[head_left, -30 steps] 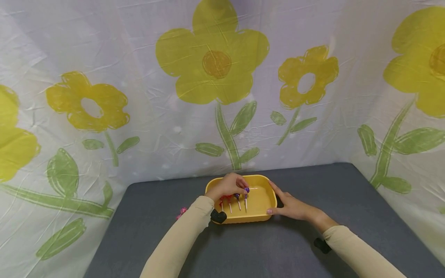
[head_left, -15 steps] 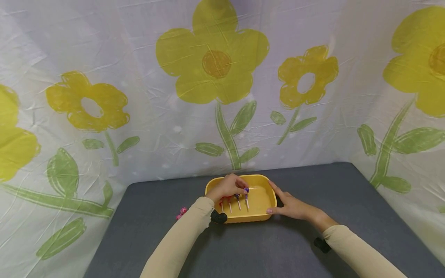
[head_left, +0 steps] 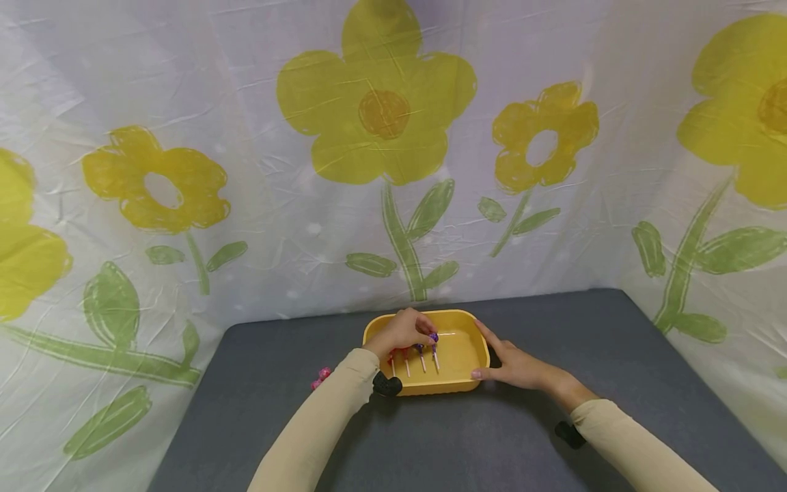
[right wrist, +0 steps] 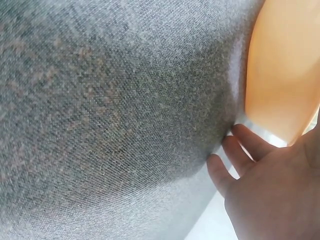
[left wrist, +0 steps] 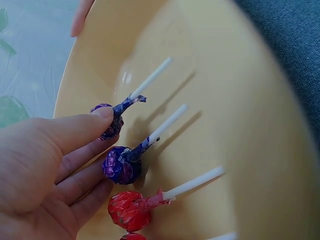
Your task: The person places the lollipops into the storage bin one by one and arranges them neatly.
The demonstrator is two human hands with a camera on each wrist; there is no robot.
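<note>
My left hand [head_left: 402,328] reaches into the yellow tray [head_left: 424,389] and pinches a purple-wrapped lollipop [left wrist: 112,122] by its round head, thumb on top. Beside it in the tray lies a blue-and-purple lollipop [left wrist: 122,165], under my other fingers. A red lollipop [left wrist: 130,210] follows in the same row, with another red lollipop [left wrist: 133,236] partly cut off in the left wrist view. Their white sticks point toward the tray's front. My right hand [head_left: 513,363] holds the tray's right end, thumb at the front corner and forefinger along the far side; its other fingers lie outside the wall.
Several pink-wrapped sweets [head_left: 322,375] lie on the dark grey table [head_left: 443,444] left of the tray, partly behind my left sleeve. A flower-printed cloth [head_left: 258,171] hangs close behind the table and along its sides.
The stick of the pinched lollipop has swung slightly, and its head has shifted a little to the left. My right hand and the tray have stayed in place.
</note>
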